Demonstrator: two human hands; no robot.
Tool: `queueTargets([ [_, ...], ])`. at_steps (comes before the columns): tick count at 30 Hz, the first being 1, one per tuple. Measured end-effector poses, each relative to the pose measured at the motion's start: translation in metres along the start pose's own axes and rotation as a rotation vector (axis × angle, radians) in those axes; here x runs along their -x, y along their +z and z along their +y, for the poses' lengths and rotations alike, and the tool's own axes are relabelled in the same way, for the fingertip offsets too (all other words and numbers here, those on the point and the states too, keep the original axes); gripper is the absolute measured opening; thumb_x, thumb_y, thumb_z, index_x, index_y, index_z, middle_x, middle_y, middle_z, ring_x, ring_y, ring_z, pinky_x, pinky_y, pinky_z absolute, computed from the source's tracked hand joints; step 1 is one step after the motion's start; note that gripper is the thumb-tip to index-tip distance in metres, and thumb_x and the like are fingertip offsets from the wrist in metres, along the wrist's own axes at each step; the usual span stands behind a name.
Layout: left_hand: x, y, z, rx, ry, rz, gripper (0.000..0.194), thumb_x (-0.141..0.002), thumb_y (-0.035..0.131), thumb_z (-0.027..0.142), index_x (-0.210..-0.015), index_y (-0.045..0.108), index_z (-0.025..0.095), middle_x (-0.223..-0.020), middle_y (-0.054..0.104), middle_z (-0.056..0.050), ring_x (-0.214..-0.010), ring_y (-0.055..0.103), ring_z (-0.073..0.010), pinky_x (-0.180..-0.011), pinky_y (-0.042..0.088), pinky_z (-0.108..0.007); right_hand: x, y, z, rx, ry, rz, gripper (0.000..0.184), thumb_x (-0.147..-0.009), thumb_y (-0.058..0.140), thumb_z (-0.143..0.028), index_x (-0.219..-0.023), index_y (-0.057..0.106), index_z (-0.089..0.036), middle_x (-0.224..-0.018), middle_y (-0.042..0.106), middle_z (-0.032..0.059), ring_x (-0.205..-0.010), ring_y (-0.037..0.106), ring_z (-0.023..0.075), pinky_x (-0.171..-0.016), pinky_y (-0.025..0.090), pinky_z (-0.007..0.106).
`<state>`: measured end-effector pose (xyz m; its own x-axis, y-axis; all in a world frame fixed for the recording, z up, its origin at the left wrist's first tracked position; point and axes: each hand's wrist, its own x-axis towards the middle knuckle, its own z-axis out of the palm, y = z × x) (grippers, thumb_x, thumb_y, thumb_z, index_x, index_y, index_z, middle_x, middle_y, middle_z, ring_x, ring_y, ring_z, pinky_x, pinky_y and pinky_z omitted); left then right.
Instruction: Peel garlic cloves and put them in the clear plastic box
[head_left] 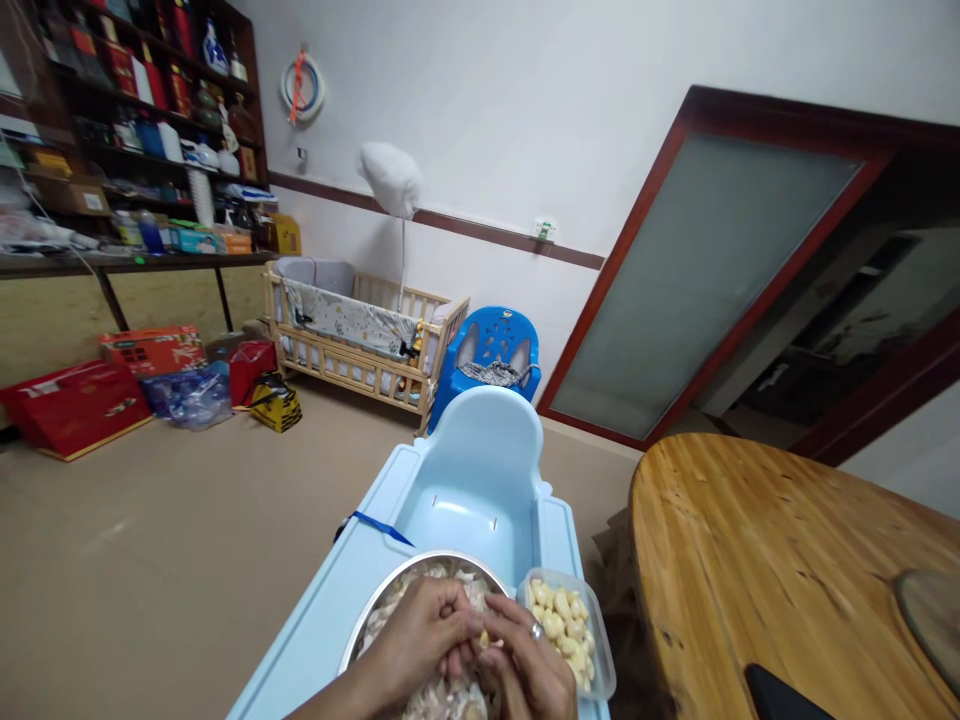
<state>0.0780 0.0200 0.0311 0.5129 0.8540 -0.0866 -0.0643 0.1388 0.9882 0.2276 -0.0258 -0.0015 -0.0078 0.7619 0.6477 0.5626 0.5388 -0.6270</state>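
Both hands meet over a steel bowl [358, 636] filled with garlic skins and unpeeled garlic [442, 700]. My left hand [427, 625] pinches a garlic clove [484, 637], of which only a small yellowish part shows. My right hand [529, 660], with a ring on one finger, grips the same clove from the other side. Just right of the bowl stands a clear plastic container [604, 660] of peeled garlic cloves [555, 622]. Bowl and container rest on the tray of a light blue high chair [480, 440].
A wooden table [735, 540] stands at the right, with a black phone-like object [784, 695] near its edge. Beyond the high chair are a blue plastic chair [491, 345] and a wooden crib [360, 340]. Bags and boxes [82, 405] lie on the floor at left, below shelves.
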Motion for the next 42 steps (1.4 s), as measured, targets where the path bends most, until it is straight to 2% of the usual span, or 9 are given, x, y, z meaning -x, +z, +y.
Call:
queueTargets([
  [5, 0.002, 0.0, -0.002, -0.055, 0.046, 0.037, 0.028, -0.076, 0.054, 0.038, -0.061, 0.054, 0.014, -0.049, 0.054, 0.002, -0.042, 0.048, -0.0107, -0.043, 0.035, -0.02, -0.004, 0.001, -0.004, -0.09, 0.09, 0.011, 0.017, -0.088, 0.049, -0.028, -0.088, 0.066, -0.026, -0.091, 0.07, 0.0039, -0.086, 0.066, 0.0172, -0.079, 0.048, 0.023],
  [9, 0.006, -0.002, 0.003, -0.267, 0.157, 0.121, 0.014, -0.07, 0.057, 0.021, -0.069, 0.066, 0.011, -0.063, 0.065, -0.004, -0.06, 0.059, -0.0166, -0.056, 0.042, -0.023, -0.007, 0.001, -0.005, -0.134, 0.089, 0.033, 0.012, -0.084, 0.054, -0.023, -0.087, 0.066, -0.026, -0.084, 0.069, 0.0014, -0.079, 0.065, 0.0158, -0.074, 0.049, 0.022],
  [13, 0.01, -0.002, 0.009, -0.475, 0.227, 0.153, 0.016, -0.072, 0.055, 0.015, -0.072, 0.071, 0.014, -0.067, 0.071, -0.005, -0.064, 0.063, -0.0174, -0.06, 0.043, -0.022, -0.007, -0.003, -0.002, -0.115, 0.032, 0.006, 0.019, -0.08, 0.056, -0.012, -0.09, 0.066, -0.025, -0.086, 0.07, 0.0027, -0.08, 0.066, 0.0166, -0.074, 0.051, 0.023],
  [20, 0.011, -0.005, 0.008, -0.8, 0.456, 0.063, 0.019, -0.073, 0.053, 0.006, -0.069, 0.069, 0.016, -0.065, 0.071, -0.003, -0.06, 0.065, -0.015, -0.059, 0.045, -0.019, -0.009, -0.012, 0.003, -0.021, -0.13, -0.131, 0.029, -0.075, 0.056, -0.001, -0.094, 0.066, -0.02, -0.089, 0.07, 0.0084, -0.08, 0.067, 0.0187, -0.07, 0.055, 0.024],
  [27, 0.012, -0.004, -0.01, -1.333, 0.897, 0.056, 0.022, -0.082, 0.04, 0.005, -0.073, 0.057, 0.014, -0.062, 0.065, -0.004, -0.051, 0.061, -0.0169, -0.046, 0.045, -0.023, -0.014, -0.011, 0.001, -0.134, -0.14, -0.101, 0.029, -0.073, 0.056, 0.0, -0.09, 0.067, -0.021, -0.083, 0.071, 0.0074, -0.074, 0.069, 0.0191, -0.063, 0.057, 0.025],
  [30, 0.015, -0.002, -0.009, -1.469, 1.004, 0.032, 0.025, -0.085, 0.034, 0.003, -0.074, 0.054, 0.014, -0.062, 0.063, -0.004, -0.05, 0.06, -0.0175, -0.041, 0.043, -0.025, -0.016, -0.011, 0.001, -0.18, -0.14, -0.077, 0.029, -0.072, 0.057, 0.001, -0.086, 0.069, -0.021, -0.08, 0.072, 0.0059, -0.068, 0.07, 0.0181, -0.059, 0.057, 0.023],
  [36, 0.014, 0.002, -0.012, -1.402, 0.973, 0.107, 0.027, -0.086, 0.028, 0.002, -0.077, 0.049, 0.017, -0.06, 0.061, -0.003, -0.049, 0.059, -0.0169, -0.042, 0.042, -0.025, -0.014, -0.017, -0.002, -0.248, -0.024, -0.097, 0.031, -0.07, 0.06, 0.0, -0.085, 0.072, -0.025, -0.079, 0.074, 0.0043, -0.069, 0.071, 0.0196, -0.061, 0.058, 0.025],
  [39, 0.011, 0.004, -0.015, -1.241, 0.861, 0.179, 0.025, -0.086, 0.029, 0.005, -0.074, 0.046, 0.019, -0.059, 0.06, -0.002, -0.049, 0.059, -0.0156, -0.046, 0.043, -0.023, -0.012, -0.018, -0.002, -0.229, 0.002, -0.112, 0.031, -0.072, 0.06, -0.002, -0.088, 0.072, -0.026, -0.082, 0.075, 0.0049, -0.074, 0.071, 0.0206, -0.066, 0.058, 0.027],
  [42, 0.011, 0.005, -0.011, -1.061, 0.707, 0.204, 0.02, -0.083, 0.035, 0.008, -0.072, 0.045, 0.02, -0.063, 0.062, -0.002, -0.054, 0.061, -0.0152, -0.052, 0.044, -0.022, -0.009, -0.015, 0.001, -0.154, 0.061, -0.088, 0.021, -0.075, 0.063, -0.015, -0.091, 0.072, -0.025, -0.092, 0.074, 0.0086, -0.083, 0.069, 0.0235, -0.072, 0.057, 0.03],
])
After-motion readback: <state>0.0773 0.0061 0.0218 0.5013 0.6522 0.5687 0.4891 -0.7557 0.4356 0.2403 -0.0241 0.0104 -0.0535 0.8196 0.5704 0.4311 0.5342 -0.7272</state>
